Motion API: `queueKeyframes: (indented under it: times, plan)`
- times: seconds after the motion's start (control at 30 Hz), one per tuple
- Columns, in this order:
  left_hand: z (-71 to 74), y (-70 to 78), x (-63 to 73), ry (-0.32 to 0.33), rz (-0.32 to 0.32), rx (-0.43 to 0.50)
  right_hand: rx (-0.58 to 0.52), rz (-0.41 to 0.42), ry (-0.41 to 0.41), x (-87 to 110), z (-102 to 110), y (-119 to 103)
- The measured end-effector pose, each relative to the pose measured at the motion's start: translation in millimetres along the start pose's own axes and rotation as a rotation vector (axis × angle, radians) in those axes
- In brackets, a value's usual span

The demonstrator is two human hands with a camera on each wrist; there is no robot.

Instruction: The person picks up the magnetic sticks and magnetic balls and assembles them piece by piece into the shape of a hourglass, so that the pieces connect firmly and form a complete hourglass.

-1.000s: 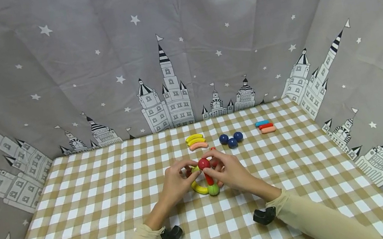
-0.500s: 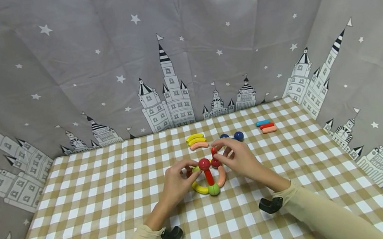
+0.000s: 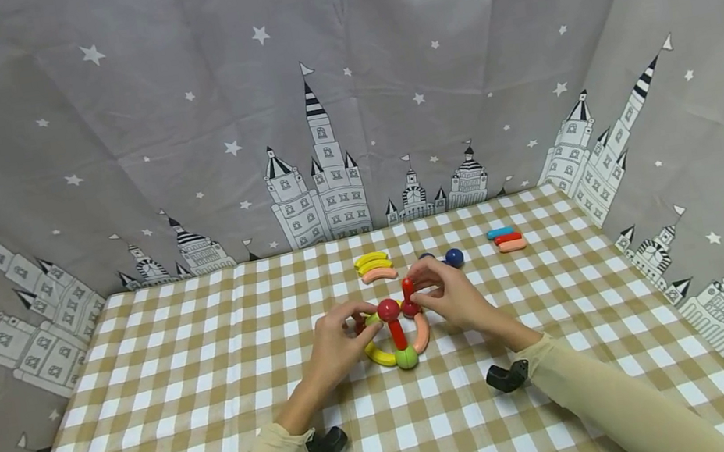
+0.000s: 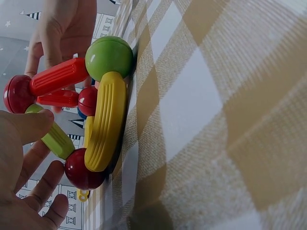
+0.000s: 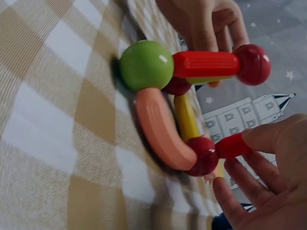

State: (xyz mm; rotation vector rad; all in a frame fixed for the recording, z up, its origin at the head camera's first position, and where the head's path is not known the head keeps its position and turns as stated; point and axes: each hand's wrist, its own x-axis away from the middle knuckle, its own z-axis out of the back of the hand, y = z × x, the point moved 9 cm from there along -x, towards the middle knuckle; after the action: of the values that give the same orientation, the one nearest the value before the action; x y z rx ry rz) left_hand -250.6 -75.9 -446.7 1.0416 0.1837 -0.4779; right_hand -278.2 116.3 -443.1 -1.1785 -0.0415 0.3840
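A construction of toy balls and rods stands on the checked cloth. Its base shows a green ball (image 3: 407,358), a curved yellow rod (image 4: 106,122), a curved peach rod (image 5: 163,129) and dark red balls at the sides. From the green ball a straight red rod (image 3: 396,334) leans up to a red ball (image 3: 388,309) on top. My left hand (image 3: 337,337) pinches a yellow-green rod (image 4: 58,140) between the left dark red ball (image 4: 82,170) and the top ball. Thumb and fingers of my right hand (image 3: 453,294) pinch a short red rod (image 5: 232,145) standing on the right red ball (image 5: 202,155).
Behind the construction lie yellow and peach curved rods (image 3: 374,265). Blue balls (image 3: 454,257) sit beyond the right hand, partly hidden by it. Farther right are blue, red and peach straight rods (image 3: 508,238). A grey castle-print curtain (image 3: 190,127) borders the table's back.
My right hand has let go of the top red ball and moved right to the short red rod, which it now pinches. The left hand stays at the yellow-green rod.
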Motion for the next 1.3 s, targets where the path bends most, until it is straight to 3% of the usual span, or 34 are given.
queueKeyframes:
  times: [0.4,0.7,1.03,1.3]
  plan:
    - [-2.7,0.2,-0.6,-0.003,-0.002,-0.006,-0.045,0.043,0.003,-2.2,0,10]
    - [-3.1,0.0,-4.8,-0.003,-0.003,-0.003,0.001,0.062,0.007,6.9,3,12]
    - [-3.7,-1.3,-10.9,-0.004,-0.036,0.006,0.031,0.052,-0.016,20.1,0,6]
    - [1.6,12.6,-6.3,0.019,-0.106,-0.015,0.034,0.048,-0.002,21.2,1,7]
